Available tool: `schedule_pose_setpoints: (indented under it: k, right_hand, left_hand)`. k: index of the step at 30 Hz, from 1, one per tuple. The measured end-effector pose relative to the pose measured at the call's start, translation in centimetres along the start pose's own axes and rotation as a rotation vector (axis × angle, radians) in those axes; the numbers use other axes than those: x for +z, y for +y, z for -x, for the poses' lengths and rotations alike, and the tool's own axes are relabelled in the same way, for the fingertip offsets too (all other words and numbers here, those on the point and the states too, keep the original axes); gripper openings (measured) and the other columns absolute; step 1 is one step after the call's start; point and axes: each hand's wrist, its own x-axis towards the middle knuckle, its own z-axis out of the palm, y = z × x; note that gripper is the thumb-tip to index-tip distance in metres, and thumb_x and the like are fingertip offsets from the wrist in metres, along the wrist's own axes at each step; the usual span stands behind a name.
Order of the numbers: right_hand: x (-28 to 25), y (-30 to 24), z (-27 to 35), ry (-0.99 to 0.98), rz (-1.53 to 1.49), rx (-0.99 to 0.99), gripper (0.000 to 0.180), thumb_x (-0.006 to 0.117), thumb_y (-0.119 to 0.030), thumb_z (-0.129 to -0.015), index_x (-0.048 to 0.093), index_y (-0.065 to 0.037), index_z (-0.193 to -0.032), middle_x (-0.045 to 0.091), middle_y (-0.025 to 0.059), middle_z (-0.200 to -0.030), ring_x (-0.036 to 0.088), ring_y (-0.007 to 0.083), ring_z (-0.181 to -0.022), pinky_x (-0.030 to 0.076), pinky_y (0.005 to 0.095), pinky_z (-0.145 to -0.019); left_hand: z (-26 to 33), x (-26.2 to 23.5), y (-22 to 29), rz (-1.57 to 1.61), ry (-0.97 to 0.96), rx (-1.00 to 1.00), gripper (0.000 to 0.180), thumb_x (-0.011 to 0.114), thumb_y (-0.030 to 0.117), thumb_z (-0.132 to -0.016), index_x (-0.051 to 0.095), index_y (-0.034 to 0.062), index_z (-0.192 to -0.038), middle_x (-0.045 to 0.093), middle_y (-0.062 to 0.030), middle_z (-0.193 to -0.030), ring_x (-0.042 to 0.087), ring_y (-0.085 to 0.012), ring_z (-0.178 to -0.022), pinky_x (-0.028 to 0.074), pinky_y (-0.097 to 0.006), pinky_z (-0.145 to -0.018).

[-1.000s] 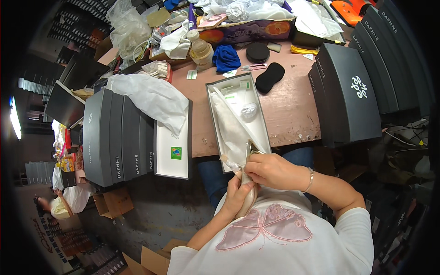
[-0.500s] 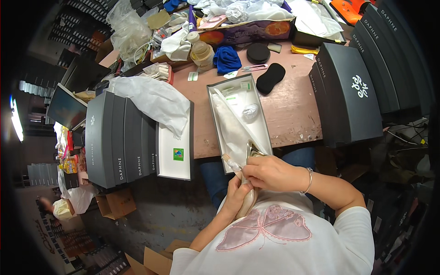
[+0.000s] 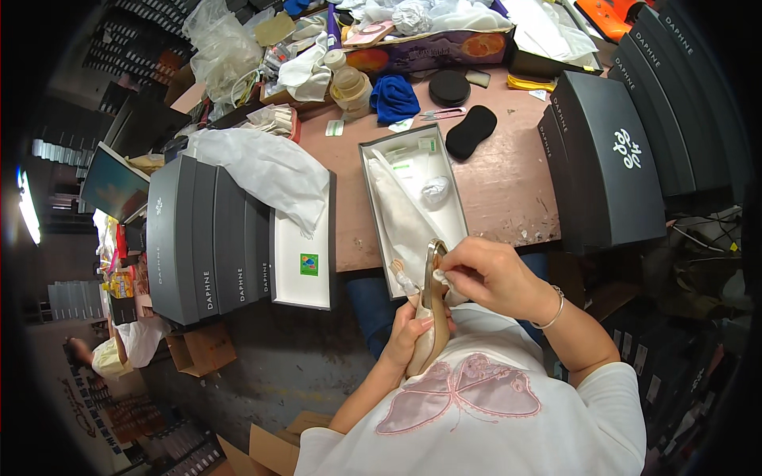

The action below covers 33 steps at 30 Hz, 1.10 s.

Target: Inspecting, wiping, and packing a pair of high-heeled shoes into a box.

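My left hand (image 3: 409,335) is closed round a beige shoe (image 3: 429,337), held upright in front of my shirt with its metallic-looking rim (image 3: 432,262) at the top. From the same hand sticks up a thin piece wrapped in white (image 3: 404,278), with a tan tip; its kind is unclear. My right hand (image 3: 496,278) pinches a small white wad (image 3: 442,278) at the edge of the shoe's opening. Just beyond, an open shoebox (image 3: 456,208) holds white tissue paper (image 3: 399,218) and a crumpled paper ball (image 3: 434,190).
Stacked dark shoeboxes stand at left (image 3: 176,238) and right (image 3: 607,159). An open white tray-like box (image 3: 302,278) lies beside the left stack. On the pink table (image 3: 508,186) are a black insole-shaped pad (image 3: 471,133), a round black tin (image 3: 449,89), a blue cloth (image 3: 394,99) and jars (image 3: 350,89).
My right hand has lifted away from my left, moving up and to the right. More of the shoe's opening shows, and the white wad is now visible in my right fingers.
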Motion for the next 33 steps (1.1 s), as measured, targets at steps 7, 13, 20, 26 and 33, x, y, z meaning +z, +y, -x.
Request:
schedule_pose_setpoints:
  k: [7,13,20,26,33]
  right_hand:
    - [1.4,-0.2,0.6,-0.122,0.173,-0.114,0.013,0.068,-0.005,-0.078,0.061,-0.003,-0.089,0.058,0.0094,-0.081,0.061,0.0283,-0.071,0.050,0.0353,-0.061]
    - [3.4,0.0,1.1,-0.182,0.316,-0.159,0.012,0.062,-0.008,-0.074,0.057,-0.003,-0.083,0.055,0.0106,-0.079,0.061,0.0275,-0.076,0.051,0.0369,-0.062]
    - [3.5,0.5,1.1,-0.135,0.239,-0.206,0.013,0.065,-0.003,-0.071,0.055,-0.003,-0.079,0.053,0.0091,-0.077,0.058,0.0272,-0.068,0.050,0.0361,-0.058]
    - [3.8,1.4,0.4,-0.157,0.338,-0.200,0.013,0.065,-0.003,-0.071,0.055,-0.003,-0.079,0.053,0.0099,-0.078,0.058,0.0278,-0.070,0.050,0.0362,-0.060]
    - [3.9,1.7,0.0,-0.115,0.396,-0.219,0.012,0.064,-0.002,-0.072,0.055,-0.002,-0.081,0.054,0.0119,-0.079,0.059,0.0290,-0.071,0.050,0.0372,-0.062]
  left_hand:
    - [0.1,-0.9,-0.8,0.024,0.003,-0.008,0.063,0.060,0.034,-0.074,0.045,-0.0049,-0.122,0.059,-0.0158,-0.106,0.064,-0.0213,-0.092,0.052,-0.032,-0.081]
    - [0.1,0.2,-0.6,-0.017,0.045,0.094,0.055,0.058,0.033,-0.078,0.047,-0.0051,-0.116,0.061,-0.0134,-0.099,0.061,-0.0186,-0.090,0.049,-0.030,-0.081]
    - [0.2,0.4,-1.0,-0.142,0.109,0.146,0.046,0.057,0.034,-0.080,0.053,-0.0038,-0.106,0.061,-0.0116,-0.091,0.060,-0.0157,-0.083,0.048,-0.027,-0.077]
    - [0.3,-0.2,-1.0,-0.057,0.039,0.070,0.044,0.057,0.032,-0.081,0.053,-0.0034,-0.107,0.061,-0.0108,-0.093,0.059,-0.0153,-0.084,0.047,-0.027,-0.077]
    - [0.2,0.0,-0.6,-0.069,0.068,0.017,0.046,0.058,0.036,-0.081,0.053,-0.0030,-0.106,0.060,-0.0105,-0.091,0.061,-0.0167,-0.083,0.050,-0.029,-0.075]
